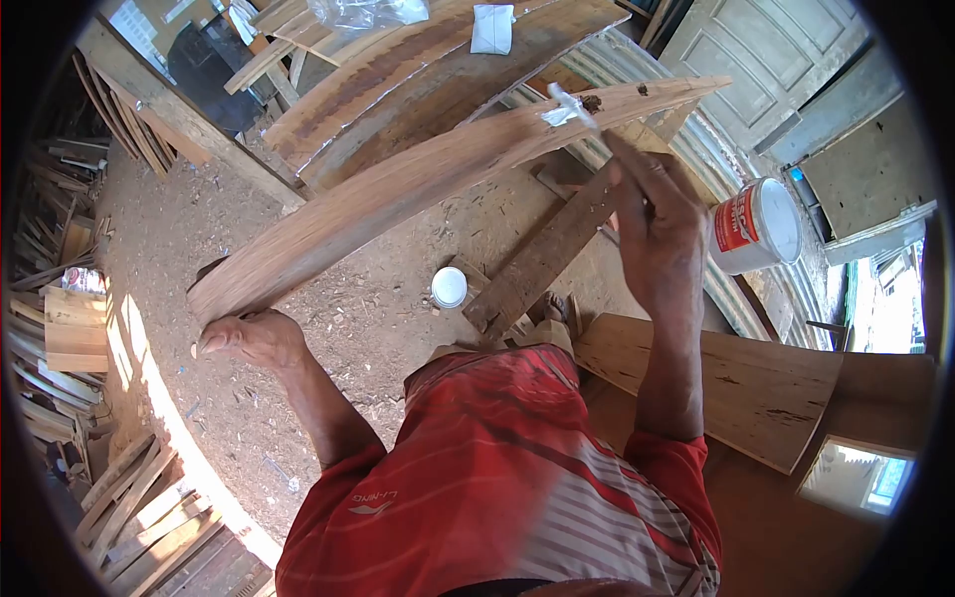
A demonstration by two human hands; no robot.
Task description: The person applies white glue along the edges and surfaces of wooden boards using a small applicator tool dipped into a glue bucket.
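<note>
"Hands?"
"My right hand [665, 239] pinches a spreader [589, 114]; my left hand [261, 340] clasps the plank [388, 189] by its end."
"White paste [559, 117]?"
"On the plank, just beyond the pinch. I'd spread it thin, with even pressure."

The shirt [458, 458] is red with pale and grey stripes. Relative to it, the curved plank [378, 194] above is reddish-brown; the tub [758, 227] up to the right is white with a red label.
</note>
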